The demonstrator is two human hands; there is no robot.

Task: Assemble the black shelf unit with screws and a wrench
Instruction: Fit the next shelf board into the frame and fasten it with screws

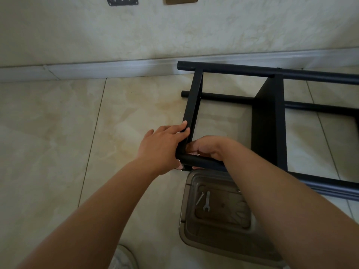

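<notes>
Your left hand (162,146) grips the shelf (268,121) at its near-left corner; your right hand (208,148) curls on the tube there (wrench (207,201) lies nearer, in a tray (186,226)).

Open tile floor (58,133) left of shelf frame (269,117). Gaps between frame's black tubes and panels passable. Clear bin (213,239), holding wrench (207,201) and screw (200,198), blocks near side under arms.
</notes>
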